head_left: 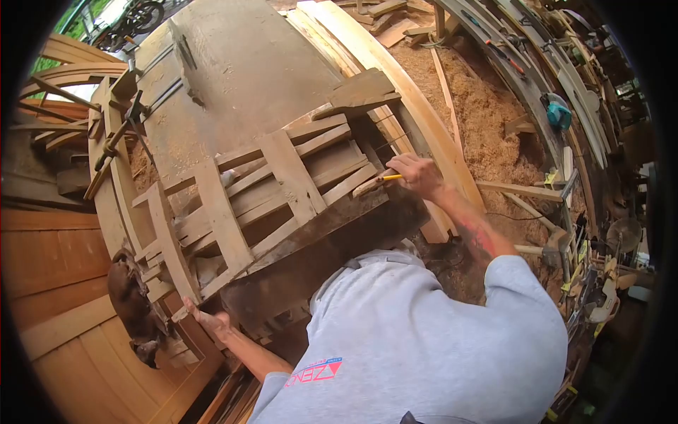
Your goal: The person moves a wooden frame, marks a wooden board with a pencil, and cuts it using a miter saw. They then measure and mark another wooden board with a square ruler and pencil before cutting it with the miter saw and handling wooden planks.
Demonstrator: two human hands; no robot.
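Note:
A yellow pencil (390, 177) is pinched in my right hand (418, 175), close to the end of a wooden strip (367, 186) at the frame's right side. My left hand (207, 321) is at the lower left, thumb raised and fingers apart, against the end of a slat (169, 244). Between my hands lies a slatted wooden frame (282, 169), with wide crosspieces over long rails. It rests at the near edge of the workbench (240, 63). Part of my left fingers is hidden by the wood.
A bar clamp (127, 127) stands at the left of the bench. Long planks (417, 106) run along its right side. Sawdust (487, 106) covers the floor there, near a teal power tool (556, 112). Wooden panels (56, 261) stand at the left, beside a dark brown shape (131, 297).

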